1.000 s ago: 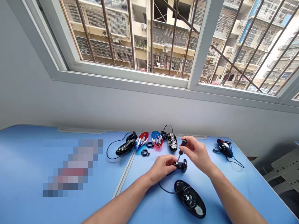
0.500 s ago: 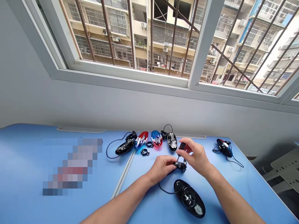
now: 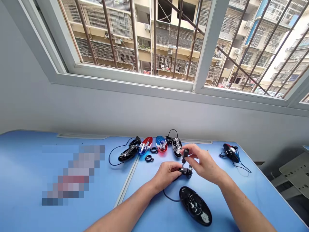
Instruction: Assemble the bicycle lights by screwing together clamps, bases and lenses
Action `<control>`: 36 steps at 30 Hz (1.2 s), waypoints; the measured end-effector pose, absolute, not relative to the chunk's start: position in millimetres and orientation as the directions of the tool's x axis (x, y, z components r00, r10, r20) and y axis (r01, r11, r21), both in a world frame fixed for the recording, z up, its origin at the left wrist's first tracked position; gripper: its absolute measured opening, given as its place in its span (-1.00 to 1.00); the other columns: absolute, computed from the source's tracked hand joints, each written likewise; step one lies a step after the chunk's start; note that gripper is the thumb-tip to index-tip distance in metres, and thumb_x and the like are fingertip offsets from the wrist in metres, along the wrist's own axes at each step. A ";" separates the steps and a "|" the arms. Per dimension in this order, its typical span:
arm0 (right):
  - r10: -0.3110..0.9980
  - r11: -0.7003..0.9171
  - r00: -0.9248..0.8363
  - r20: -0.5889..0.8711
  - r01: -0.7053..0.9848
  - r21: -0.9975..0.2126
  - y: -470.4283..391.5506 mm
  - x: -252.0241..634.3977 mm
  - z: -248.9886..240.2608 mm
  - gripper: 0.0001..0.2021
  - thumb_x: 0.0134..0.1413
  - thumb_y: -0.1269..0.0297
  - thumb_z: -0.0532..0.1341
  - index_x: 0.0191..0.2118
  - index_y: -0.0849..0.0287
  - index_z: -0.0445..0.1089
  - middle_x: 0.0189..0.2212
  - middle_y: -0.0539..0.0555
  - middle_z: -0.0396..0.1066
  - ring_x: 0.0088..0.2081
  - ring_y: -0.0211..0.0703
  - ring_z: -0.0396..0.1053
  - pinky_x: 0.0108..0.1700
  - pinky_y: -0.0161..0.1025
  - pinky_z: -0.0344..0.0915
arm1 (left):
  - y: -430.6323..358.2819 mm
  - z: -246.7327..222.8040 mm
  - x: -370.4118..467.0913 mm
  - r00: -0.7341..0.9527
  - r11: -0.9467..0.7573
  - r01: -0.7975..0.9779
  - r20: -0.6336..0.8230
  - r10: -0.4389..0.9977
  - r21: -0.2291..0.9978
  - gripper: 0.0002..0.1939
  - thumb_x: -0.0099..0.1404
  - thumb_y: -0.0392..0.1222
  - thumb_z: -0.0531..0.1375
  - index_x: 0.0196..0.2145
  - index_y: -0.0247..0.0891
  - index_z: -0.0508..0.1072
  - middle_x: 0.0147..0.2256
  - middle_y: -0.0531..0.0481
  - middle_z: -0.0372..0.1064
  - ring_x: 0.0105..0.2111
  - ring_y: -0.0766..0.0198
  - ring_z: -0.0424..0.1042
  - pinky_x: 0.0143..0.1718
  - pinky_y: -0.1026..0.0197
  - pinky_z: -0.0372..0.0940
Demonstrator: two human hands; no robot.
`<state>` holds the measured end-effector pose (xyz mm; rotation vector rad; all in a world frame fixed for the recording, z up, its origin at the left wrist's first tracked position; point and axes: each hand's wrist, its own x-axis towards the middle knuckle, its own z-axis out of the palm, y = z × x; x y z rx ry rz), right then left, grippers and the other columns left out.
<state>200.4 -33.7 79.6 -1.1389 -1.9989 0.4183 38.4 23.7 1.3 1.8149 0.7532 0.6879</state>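
Note:
My left hand [image 3: 167, 173] pinches a small black clamp part [image 3: 186, 172] just above the blue table. A short screwdriver with a black handle [image 3: 185, 155] stands nearly upright, its metal tip on the clamp part. Around that handle the fingers of my right hand [image 3: 199, 160] are closed. A thin black cable runs from under my left hand to a black oval housing [image 3: 195, 206], which lies on the table below both hands.
Behind my hands lie a black oval shell [image 3: 128, 152], a red-and-blue shell [image 3: 145, 146], a blue-and-red shell [image 3: 161, 144], an open black shell [image 3: 177, 147] and black rings [image 3: 149, 158]. Another cabled unit [image 3: 231, 153] is at the right. A pixelated patch covers the left.
The fingers of my right hand have shifted on the screwdriver handle, and more of the handle shows. My left hand stays on the clamp part. The whole view has moved slightly.

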 end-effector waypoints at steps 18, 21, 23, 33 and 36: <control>0.742 0.609 -0.167 0.650 0.573 -0.548 -20.1 190.9 56.4 -0.76 0.10 0.35 0.17 -0.08 0.09 0.31 -0.33 0.05 0.41 -0.39 -0.26 0.36 -0.35 -0.30 0.45 | 22.4 4.1 38.9 0.637 -0.308 0.209 0.110 0.763 0.928 -0.88 -0.04 -0.30 0.07 -0.57 -0.28 0.42 -0.61 0.15 0.15 -0.55 0.35 0.10 -0.49 0.33 0.04; 0.780 0.591 -0.185 0.598 0.532 -0.606 -22.9 192.7 61.4 -0.77 0.14 0.38 0.13 -0.07 0.10 0.27 -0.23 0.08 0.43 -0.27 -0.23 0.41 -0.27 -0.27 0.46 | 22.4 3.3 39.1 0.648 -0.286 0.194 0.096 0.755 0.938 -0.84 -0.04 -0.29 0.07 -0.52 -0.29 0.44 -0.59 0.13 0.18 -0.55 0.35 0.11 -0.50 0.33 0.04; 0.807 0.580 -0.253 0.533 0.506 -0.638 -26.1 195.0 67.0 -0.76 0.16 0.40 0.10 -0.04 0.09 0.24 -0.18 0.08 0.44 -0.20 -0.23 0.41 -0.20 -0.24 0.46 | 22.9 2.2 39.2 0.649 -0.280 0.190 0.094 0.755 0.941 -0.85 -0.04 -0.28 0.07 -0.53 -0.30 0.44 -0.59 0.13 0.17 -0.54 0.35 0.11 -0.51 0.33 0.04; 0.785 0.605 -0.290 0.547 0.552 -0.575 -24.8 199.1 67.2 -0.64 0.21 0.39 0.04 0.12 0.07 0.20 -0.35 0.02 0.47 -0.31 -0.25 0.47 -0.25 -0.31 0.41 | 23.0 2.4 39.1 0.653 -0.301 0.187 0.111 0.750 0.935 -0.86 -0.04 -0.32 0.07 -0.58 -0.29 0.44 -0.61 0.14 0.17 -0.54 0.35 0.11 -0.50 0.34 0.03; 0.749 0.624 -0.275 0.603 0.599 -0.501 -23.7 197.4 64.4 -0.71 0.20 0.38 0.06 0.03 0.08 0.28 -0.33 0.04 0.48 -0.40 -0.28 0.44 -0.36 -0.36 0.39 | 22.8 3.3 39.0 0.638 -0.306 0.198 0.115 0.762 0.931 -0.86 -0.04 -0.33 0.08 -0.59 -0.28 0.44 -0.61 0.13 0.20 -0.52 0.34 0.13 -0.49 0.34 0.04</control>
